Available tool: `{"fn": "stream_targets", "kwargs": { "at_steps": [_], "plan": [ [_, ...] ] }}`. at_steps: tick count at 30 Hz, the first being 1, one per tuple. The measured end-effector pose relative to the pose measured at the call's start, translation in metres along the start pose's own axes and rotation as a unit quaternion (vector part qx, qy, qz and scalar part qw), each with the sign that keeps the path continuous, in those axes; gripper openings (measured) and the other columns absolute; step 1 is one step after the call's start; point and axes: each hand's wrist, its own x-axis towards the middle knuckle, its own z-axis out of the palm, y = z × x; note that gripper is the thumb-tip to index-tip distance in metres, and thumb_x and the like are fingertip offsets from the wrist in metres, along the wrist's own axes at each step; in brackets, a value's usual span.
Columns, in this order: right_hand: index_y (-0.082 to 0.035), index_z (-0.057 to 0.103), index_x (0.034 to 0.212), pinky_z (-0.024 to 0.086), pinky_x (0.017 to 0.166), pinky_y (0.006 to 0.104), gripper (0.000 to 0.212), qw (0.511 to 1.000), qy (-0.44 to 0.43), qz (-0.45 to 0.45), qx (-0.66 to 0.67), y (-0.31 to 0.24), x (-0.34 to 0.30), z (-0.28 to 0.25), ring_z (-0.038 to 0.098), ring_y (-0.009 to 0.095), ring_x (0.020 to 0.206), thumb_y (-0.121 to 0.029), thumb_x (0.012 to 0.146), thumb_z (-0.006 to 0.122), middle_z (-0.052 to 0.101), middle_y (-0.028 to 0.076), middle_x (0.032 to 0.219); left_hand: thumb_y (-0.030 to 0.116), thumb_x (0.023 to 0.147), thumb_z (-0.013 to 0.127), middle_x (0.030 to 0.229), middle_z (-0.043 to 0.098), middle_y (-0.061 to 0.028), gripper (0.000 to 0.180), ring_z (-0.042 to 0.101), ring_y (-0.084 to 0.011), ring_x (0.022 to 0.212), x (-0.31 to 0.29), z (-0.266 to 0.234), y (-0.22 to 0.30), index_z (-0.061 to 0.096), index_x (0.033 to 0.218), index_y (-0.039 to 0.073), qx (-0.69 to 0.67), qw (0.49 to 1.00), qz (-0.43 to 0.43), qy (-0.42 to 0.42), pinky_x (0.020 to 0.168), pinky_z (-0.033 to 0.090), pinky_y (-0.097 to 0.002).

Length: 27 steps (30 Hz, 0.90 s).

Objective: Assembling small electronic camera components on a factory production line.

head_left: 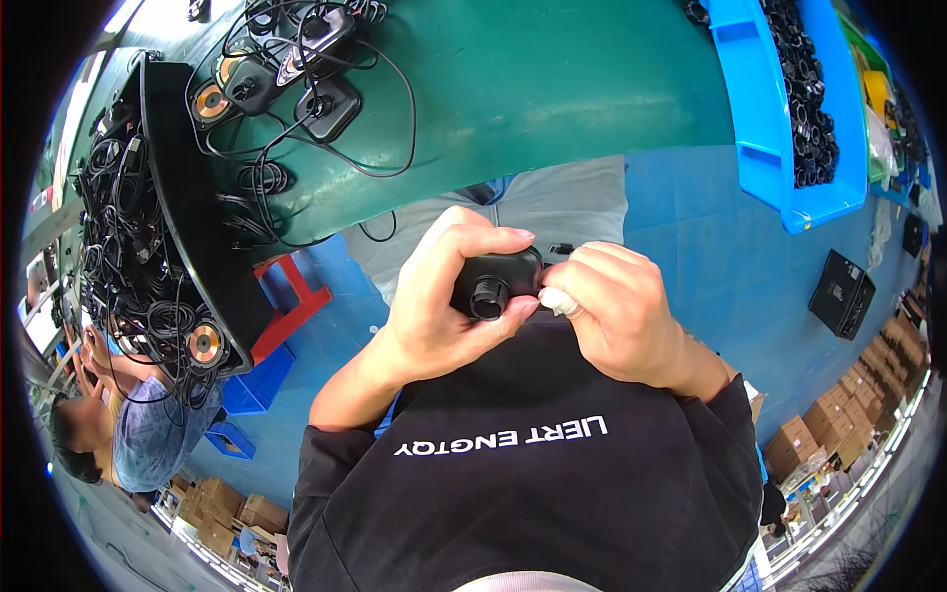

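Observation:
My left hand (419,306) is wrapped around a black plastic housing (515,268) with a short round neck sticking out of its face. It is held in front of my body, over my lap. My right hand (626,314) is closed at the housing's right end, thumb and forefinger pressed together against it. A white wrapping (560,301) covers one right fingertip. What those fingers pinch, if anything, is hidden. A small black piece (559,249) shows just above the right knuckles; whether it is held cannot be made out.
Black cabled devices (328,107) lie on the green table (552,89), far left. A black bin (187,217) full of cables stands left, a person (148,434) beyond it. On the right, a blue bin (755,178) holds small black parts. Cardboard boxes (794,446) stand farther right.

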Motion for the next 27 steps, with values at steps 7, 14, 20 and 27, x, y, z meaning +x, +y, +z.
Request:
{"fn": "stream_targets", "kwargs": {
  "at_steps": [7, 14, 20, 27],
  "plan": [
    [-0.002, 0.056, 0.079, 0.036, 0.057, 0.0315, 0.006, 0.993, -0.044, 0.059, 0.093, 0.006, 0.012, -0.003, 0.04, 0.022, 0.057, -0.004, 0.08, 0.061, 0.05, 0.006, 0.069, -0.001, 0.067, 0.075, 0.097, 0.057, -0.0122, 0.049, 0.061, -0.018, 0.074, 0.0, -0.001, 0.023, 0.057, 0.112, 0.0, -0.241, 0.932, -0.247, 0.108, 0.066, 0.05, -0.0274],
    [-0.005, 0.053, 0.078, 0.036, 0.054, 0.0326, 0.009, 0.996, -0.011, -0.078, 0.052, 0.013, 0.02, 0.004, 0.039, 0.022, 0.055, -0.001, 0.076, 0.06, 0.049, 0.006, 0.068, -0.001, 0.065, 0.077, 0.092, 0.061, -0.011, 0.052, 0.062, -0.0169, 0.069, -0.004, -0.011, 0.005, 0.056, 0.112, 0.0, -0.094, 0.988, -0.094, 0.073, 0.064, 0.05, -0.0276],
    [-0.003, 0.053, 0.073, 0.035, 0.055, 0.0333, 0.011, 0.999, -0.018, -0.027, 0.021, 0.006, 0.01, 0.008, 0.038, 0.022, 0.055, -0.004, 0.081, 0.061, 0.048, 0.007, 0.065, 0.001, 0.065, 0.077, 0.086, 0.063, -0.0076, 0.052, 0.062, -0.0174, 0.069, -0.007, -0.01, 0.0, 0.055, 0.112, -0.001, 0.001, 0.999, -0.033, 0.042, 0.064, 0.05, -0.0267],
    [-0.003, 0.053, 0.072, 0.035, 0.054, 0.0337, 0.011, 0.998, -0.021, 0.001, 0.063, 0.0, 0.008, 0.009, 0.038, 0.022, 0.054, -0.003, 0.08, 0.06, 0.049, 0.007, 0.064, 0.0, 0.066, 0.075, 0.089, 0.062, -0.0093, 0.048, 0.062, -0.0181, 0.074, -0.017, 0.0, 0.006, 0.055, 0.111, 0.0, -0.138, 0.972, -0.183, 0.046, 0.064, 0.05, -0.0267]
  ]
}}
